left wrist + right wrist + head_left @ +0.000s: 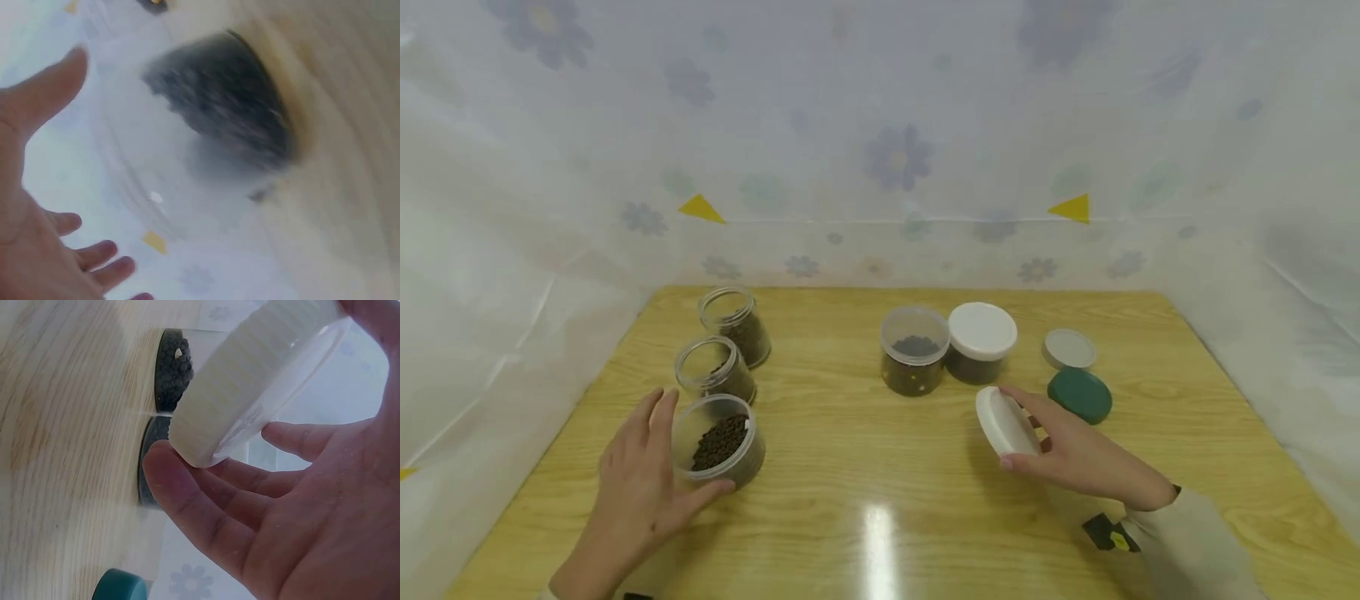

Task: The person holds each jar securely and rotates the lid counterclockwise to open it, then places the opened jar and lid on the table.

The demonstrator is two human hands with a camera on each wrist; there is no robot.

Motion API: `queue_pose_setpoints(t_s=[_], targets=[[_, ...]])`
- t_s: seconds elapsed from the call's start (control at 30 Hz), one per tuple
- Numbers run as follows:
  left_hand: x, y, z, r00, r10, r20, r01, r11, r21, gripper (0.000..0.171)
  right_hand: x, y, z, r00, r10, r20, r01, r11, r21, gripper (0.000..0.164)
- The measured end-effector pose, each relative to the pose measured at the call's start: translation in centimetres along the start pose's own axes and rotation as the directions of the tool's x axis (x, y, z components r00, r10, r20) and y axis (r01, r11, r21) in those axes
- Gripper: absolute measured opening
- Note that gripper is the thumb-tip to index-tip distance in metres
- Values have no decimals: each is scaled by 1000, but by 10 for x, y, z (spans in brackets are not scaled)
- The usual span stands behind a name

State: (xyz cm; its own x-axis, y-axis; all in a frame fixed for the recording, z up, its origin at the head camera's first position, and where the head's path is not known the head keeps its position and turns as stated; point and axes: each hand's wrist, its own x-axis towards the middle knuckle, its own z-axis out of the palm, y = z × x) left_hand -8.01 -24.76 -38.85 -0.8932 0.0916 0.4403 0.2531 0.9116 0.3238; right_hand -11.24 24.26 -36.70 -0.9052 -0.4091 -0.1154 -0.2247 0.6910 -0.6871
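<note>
My right hand [1063,446] pinches a white ribbed lid [1006,423] by its rim, holding it tilted above the table; the right wrist view shows the same lid [250,381] between thumb and fingers. At the left, my left hand [643,483] is spread beside a clear jar [748,458] of dark brown pellets that has no lid on. In the left wrist view, thumb and fingers stand apart around the blurred jar [219,106]; whether they touch it I cannot tell.
Two open glass jars [741,383] [748,333] with dark contents stand behind the left jar. Mid-table are an open jar [913,375] and a white-lidded jar [982,329]. A pale lid [1070,348] and a green lid [1080,396] lie at the right. Floral plastic sheeting surrounds the table.
</note>
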Motion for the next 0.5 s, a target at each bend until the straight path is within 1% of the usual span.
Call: queue_pose_setpoints(t_s=[0.03, 0.1, 0.13, 0.2, 0.27, 0.37, 0.5], targets=[[2, 5, -1, 999, 41, -34, -42, 999, -15, 123, -2, 2, -1, 1000, 3, -4, -3, 1000, 2, 88], [6, 14, -2, 990, 112, -90, -116, 992, -44, 109, -5, 5, -3, 1000, 6, -6, -6, 1000, 14, 87], [8, 19, -3, 984, 138, -113, -146, 988, -59, 103, -7, 6, -4, 1000, 8, -5, -8, 1000, 20, 87], [10, 27, -4, 977, 169, -133, -180, 981, -79, 95, -9, 9, -6, 1000, 10, 3, -11, 1000, 28, 87], [13, 35, -5, 973, 185, -135, -200, 974, -104, 84, -12, 11, -7, 1000, 12, 5, -12, 1000, 27, 87], [16, 45, -5, 975, 192, -111, -206, 970, -131, 71, -16, 14, -10, 1000, 18, -2, -18, 1000, 6, 88], [19, 56, -3, 977, 201, -76, -210, 970, -125, 71, -20, 16, -13, 1000, 23, -18, -23, 999, -23, 89]])
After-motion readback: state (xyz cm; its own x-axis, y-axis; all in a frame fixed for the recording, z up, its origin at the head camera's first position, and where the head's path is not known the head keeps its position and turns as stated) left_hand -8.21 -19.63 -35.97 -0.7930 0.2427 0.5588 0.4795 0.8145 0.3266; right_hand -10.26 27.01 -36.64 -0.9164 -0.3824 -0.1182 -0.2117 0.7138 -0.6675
